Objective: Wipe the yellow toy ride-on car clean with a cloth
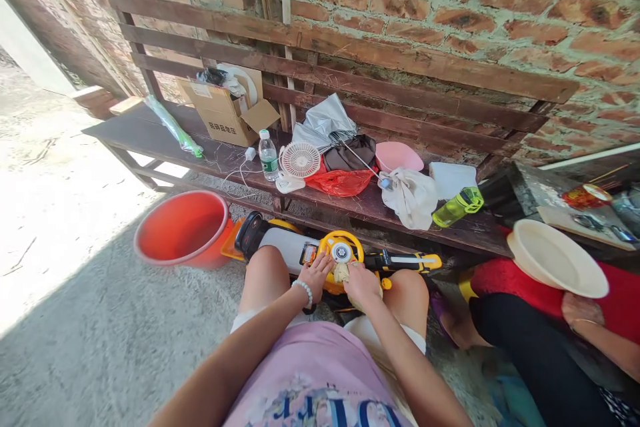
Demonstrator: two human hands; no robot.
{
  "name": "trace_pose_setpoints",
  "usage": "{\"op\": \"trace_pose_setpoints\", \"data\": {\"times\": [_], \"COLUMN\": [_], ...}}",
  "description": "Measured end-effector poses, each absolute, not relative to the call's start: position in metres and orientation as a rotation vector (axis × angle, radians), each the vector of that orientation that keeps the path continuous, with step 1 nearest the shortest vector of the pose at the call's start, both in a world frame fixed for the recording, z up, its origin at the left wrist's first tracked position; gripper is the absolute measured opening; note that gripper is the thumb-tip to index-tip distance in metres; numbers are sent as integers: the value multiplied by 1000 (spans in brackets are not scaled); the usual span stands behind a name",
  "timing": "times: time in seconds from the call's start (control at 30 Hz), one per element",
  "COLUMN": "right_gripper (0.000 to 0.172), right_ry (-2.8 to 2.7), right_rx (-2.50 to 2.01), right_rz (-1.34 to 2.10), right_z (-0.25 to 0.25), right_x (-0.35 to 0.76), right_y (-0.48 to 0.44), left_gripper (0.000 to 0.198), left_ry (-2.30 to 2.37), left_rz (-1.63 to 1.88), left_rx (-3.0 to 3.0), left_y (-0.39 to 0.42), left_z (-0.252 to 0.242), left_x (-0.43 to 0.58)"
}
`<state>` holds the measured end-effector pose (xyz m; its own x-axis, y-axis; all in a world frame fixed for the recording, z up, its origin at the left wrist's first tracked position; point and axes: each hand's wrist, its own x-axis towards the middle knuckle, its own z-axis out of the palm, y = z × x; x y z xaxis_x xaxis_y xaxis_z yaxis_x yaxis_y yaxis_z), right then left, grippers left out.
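The left hand point(315, 278), wearing a white bead bracelet point(303, 291), sits with fingers slightly spread against a yellow toy steering wheel point(341, 248). The right hand point(363, 285) curls with fingers pressed together over a pale lump point(341, 273), its kind hard to tell, held just below the wheel's hub, between both hands. At 12 o'clock stands a wooden bench point(150, 135) bearing a cardboard carton point(220, 112) and a green water bottle point(457, 207). An orange-red plastic bucket point(181, 229) lies at 10 o'clock. At 3 o'clock, a co-worker's hand point(579, 310) holds a cream plate point(557, 258).
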<state>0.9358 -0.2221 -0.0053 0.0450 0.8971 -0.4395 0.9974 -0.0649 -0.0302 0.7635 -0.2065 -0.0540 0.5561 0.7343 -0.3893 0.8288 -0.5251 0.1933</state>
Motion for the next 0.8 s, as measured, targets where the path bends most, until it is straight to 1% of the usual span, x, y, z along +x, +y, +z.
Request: {"op": "trace_pose_setpoints", "data": {"times": [0.13, 0.27, 0.43, 0.53, 0.63, 0.8], "right_gripper": [36, 40, 47, 41, 38, 35], "right_ry": [1910, 1913, 1994, 1894, 1857, 1907], "right_rx": [2054, 2081, 1963, 1919, 1877, 1890], "right_rz": [-422, -388, -567, -660, -683, -654], "right_z": [5, 12, 2, -3, -2, -3], "right_x": [964, 973, 938, 919, 914, 919], "right_y": [-240, -252, -233, -208, -190, -198], "left_gripper": [98, 99, 98, 96, 93, 94], "left_ry": [1297, 1338, 1321, 1306, 1317, 1297], "left_rz": [-297, -265, -284, -287, -265, -262], "left_rx": [2415, 2410, 2416, 2426, 2425, 2396], "left_y": [-209, -212, -212, -211, -211, -211], "left_z": [-60, -70, -69, -64, -61, -62], "left_x": [762, 765, 766, 764, 763, 762]}}
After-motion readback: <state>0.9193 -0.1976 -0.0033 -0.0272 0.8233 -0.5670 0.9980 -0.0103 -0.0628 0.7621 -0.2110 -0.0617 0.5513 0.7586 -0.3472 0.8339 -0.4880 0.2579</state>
